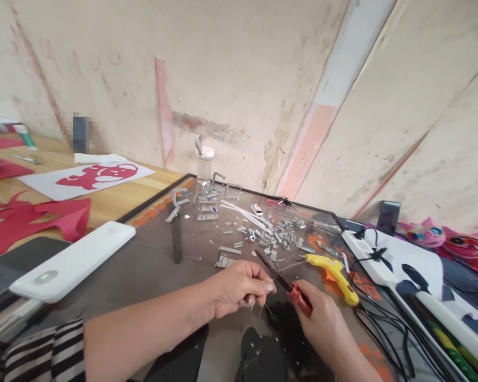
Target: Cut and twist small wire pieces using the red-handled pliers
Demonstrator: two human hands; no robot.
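Note:
My left hand [245, 289] is closed in a pinch, with a thin pale strand [267, 307] hanging below the fingertips. My right hand [322, 318] is wrapped round the red handle [301, 300] of what look like scissors [276, 273]. The dark blades point up and to the left, just past my left fingertips. Beyond my hands, small grey pieces [282, 233] lie scattered on the dark glass tabletop [199, 249]. A small grey frame with blocks [225, 258] stands just beyond my left hand.
A yellow glue gun [334, 273] lies at the right, beside a white power strip [368, 257] with black cables. White strips [247, 215] and a lidded clear jar [204, 163] are farther back. A white power bank [75, 260] and red cut-outs [35, 217] lie at the left.

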